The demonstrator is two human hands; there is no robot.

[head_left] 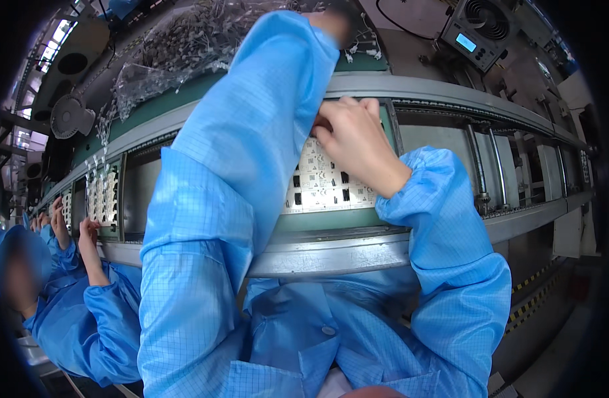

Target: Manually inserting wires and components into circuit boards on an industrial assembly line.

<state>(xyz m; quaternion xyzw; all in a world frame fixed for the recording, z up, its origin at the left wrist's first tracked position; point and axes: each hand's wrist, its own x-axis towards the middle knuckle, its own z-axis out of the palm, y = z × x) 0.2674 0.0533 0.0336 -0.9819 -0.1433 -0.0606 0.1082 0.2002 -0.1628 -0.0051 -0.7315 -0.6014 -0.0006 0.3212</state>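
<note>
A white circuit board panel [315, 189] with black parts in rows lies in a green-edged carrier [331, 221] on the conveyor before me. Over its far right part, my right hand [361, 139] is closed, with the fingers curled and the thumb bent in. Whatever its fingertips hold is hidden behind my left sleeve and knuckles. My left arm crosses the panel and stretches far forward. At the edge of a heap of white wired connectors [185, 46], my left hand [327, 25] is mostly smeared, so its fingers cannot be made out.
Metal conveyor rails [331, 257] run across in front of me. A fan-fitted device with a lit display [465, 42] stands at the far right. To my left, a co-worker in blue [85, 325] works at another board [102, 196]. A small fan [71, 116] sits at far left.
</note>
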